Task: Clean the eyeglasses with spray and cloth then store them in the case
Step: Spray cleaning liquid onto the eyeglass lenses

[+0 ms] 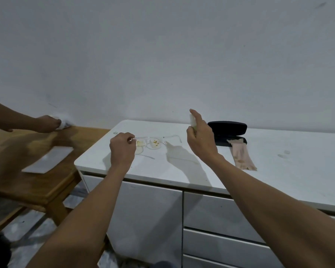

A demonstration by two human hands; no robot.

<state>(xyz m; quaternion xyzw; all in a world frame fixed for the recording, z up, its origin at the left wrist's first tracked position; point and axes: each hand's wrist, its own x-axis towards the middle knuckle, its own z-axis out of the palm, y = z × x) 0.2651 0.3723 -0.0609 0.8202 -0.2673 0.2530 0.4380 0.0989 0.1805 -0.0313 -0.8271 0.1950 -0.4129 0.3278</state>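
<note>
Clear-framed eyeglasses [155,144] with yellowish smears on both lenses rest on the white cabinet top [182,171]. My left hand [122,147] pinches the left temple of the eyeglasses. My right hand [200,135] is raised to the right of them and holds a small pale spray bottle [192,120], index finger on top. An open black glasses case [228,132] lies behind my right hand. A pink cleaning cloth [242,154] lies in front of the case.
Another person's hand [46,123] holds a white rag on a wooden table [37,182] at the left, where a flat white sheet [48,159] lies. White drawers sit below the cabinet top. A white wall stands behind.
</note>
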